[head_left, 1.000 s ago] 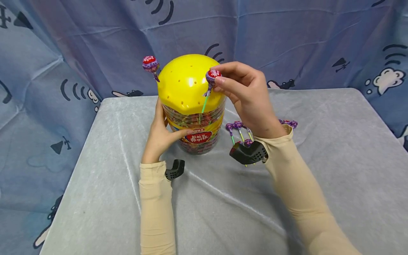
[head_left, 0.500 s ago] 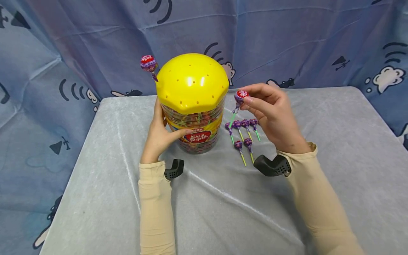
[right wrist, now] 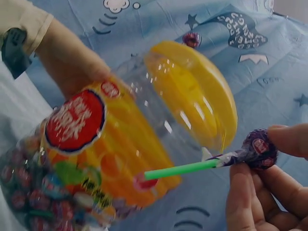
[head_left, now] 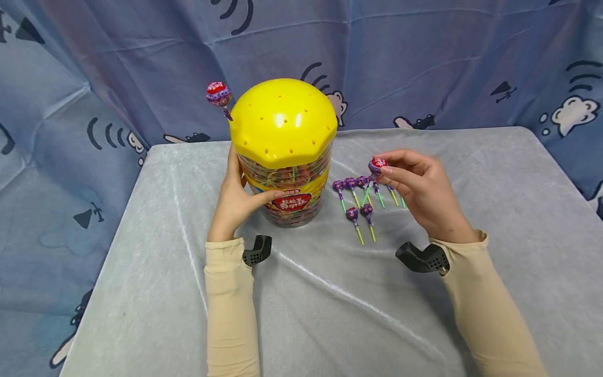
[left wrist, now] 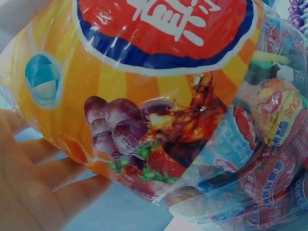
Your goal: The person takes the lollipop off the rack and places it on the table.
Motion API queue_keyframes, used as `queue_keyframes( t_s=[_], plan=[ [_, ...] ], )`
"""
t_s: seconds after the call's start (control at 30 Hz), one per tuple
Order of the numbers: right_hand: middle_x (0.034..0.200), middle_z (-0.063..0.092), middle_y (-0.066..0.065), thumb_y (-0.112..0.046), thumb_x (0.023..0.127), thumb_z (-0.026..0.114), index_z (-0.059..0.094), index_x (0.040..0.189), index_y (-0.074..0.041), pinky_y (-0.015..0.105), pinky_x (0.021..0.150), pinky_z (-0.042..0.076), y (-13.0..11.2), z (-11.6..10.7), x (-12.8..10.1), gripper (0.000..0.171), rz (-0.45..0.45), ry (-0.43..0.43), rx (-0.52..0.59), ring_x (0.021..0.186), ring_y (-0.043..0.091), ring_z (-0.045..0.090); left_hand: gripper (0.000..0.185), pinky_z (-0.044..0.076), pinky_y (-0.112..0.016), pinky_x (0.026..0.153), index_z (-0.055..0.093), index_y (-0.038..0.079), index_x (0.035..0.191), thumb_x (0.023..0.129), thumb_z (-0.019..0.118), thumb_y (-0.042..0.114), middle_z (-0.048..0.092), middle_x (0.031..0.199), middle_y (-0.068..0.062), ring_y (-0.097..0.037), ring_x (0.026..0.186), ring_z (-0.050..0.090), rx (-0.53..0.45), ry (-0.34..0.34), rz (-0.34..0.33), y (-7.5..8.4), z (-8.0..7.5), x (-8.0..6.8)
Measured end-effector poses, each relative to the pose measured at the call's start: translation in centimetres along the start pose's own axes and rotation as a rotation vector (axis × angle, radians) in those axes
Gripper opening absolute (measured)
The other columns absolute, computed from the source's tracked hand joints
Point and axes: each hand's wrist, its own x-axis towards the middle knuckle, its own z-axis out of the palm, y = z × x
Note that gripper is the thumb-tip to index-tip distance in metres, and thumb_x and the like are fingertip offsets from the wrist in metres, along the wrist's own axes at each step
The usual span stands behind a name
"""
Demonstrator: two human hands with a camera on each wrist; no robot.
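A clear candy jar (head_left: 285, 178) with a yellow label and a domed, hole-dotted yellow lid (head_left: 282, 123) stands upright, full of wrapped sweets. My left hand (head_left: 235, 199) holds its left side, thumb across the front and fingers going behind. In the left wrist view those fingers (left wrist: 72, 187) lie along the label. Out to the right, my right hand (head_left: 421, 191) pinches a lollipop (head_left: 378, 165) by its purple-red wrapped head. Its green stick (right wrist: 183, 169) points away from the fingers, apart from the jar. Another lollipop (head_left: 218, 94) sticks out of the lid's left edge.
Several purple-wrapped lollipops (head_left: 350, 183) lie in rows on the grey cloth-covered table (head_left: 320, 314), right of the jar; my right hand hides part of them. A blue patterned curtain (head_left: 424, 57) hangs behind the table.
My right hand has moved right and down, away from the lid, still pinching the lollipop. More lollipops on the table have come into sight. The left hand and jar have stayed nearly still.
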Motion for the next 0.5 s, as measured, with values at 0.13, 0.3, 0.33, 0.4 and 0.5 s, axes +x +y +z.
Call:
queue_keyframes(
  t_s=[0.13,0.3,0.33,0.4,0.5],
  plan=[
    [0.092,0.067,0.009,0.011,0.09,0.053,0.07,0.096,0.001,0.025,0.076,0.054,0.6,-1.3,-0.4,0.021,0.046,-0.006,-0.017,0.076,0.017,0.062,0.113,0.029,-0.041,0.11,0.006,0.016,0.153,0.071,0.082,0.002,0.026,0.152,-0.009,-0.02,0.134,0.032,0.0,-0.002,0.006,0.0,0.0,0.0],
    [0.092,0.067,0.007,0.01,0.09,0.054,0.071,0.096,-0.001,0.023,0.074,0.054,1.5,-3.3,-0.8,0.021,0.131,-0.01,-0.038,0.078,0.015,0.063,0.112,0.028,-0.043,0.11,0.006,0.017,0.153,0.071,0.082,0.003,0.025,0.152,-0.008,-0.021,0.134,0.031,-0.001,-0.005,0.009,-0.1,0.0,0.0],
    [0.091,0.067,0.007,0.01,0.09,0.055,0.071,0.095,-0.001,0.023,0.074,0.054,1.7,-3.6,-0.9,0.021,0.146,-0.005,-0.038,0.078,0.015,0.064,0.113,0.028,-0.044,0.11,0.006,0.017,0.153,0.071,0.082,0.004,0.025,0.152,-0.008,-0.021,0.134,0.031,0.0,-0.005,0.009,-0.2,0.0,0.0],
    [0.09,0.068,0.006,0.009,0.09,0.055,0.071,0.094,-0.001,0.023,0.074,0.055,2.1,-4.4,-1.0,0.019,0.172,0.007,-0.038,0.078,0.014,0.064,0.113,0.028,-0.044,0.11,0.006,0.018,0.153,0.071,0.082,0.005,0.025,0.152,-0.007,-0.021,0.134,0.031,0.001,-0.006,0.004,-0.3,-0.1,0.0],
    [0.091,0.068,0.005,0.006,0.09,0.058,0.071,0.093,-0.002,0.022,0.073,0.055,2.7,-5.4,-1.0,0.016,0.209,0.019,-0.054,0.079,0.012,0.064,0.114,0.027,-0.045,0.11,0.006,0.022,0.153,0.071,0.083,0.006,0.024,0.153,-0.004,-0.02,0.135,0.031,-0.011,-0.004,0.001,-1.1,0.0,0.3]
  ],
)
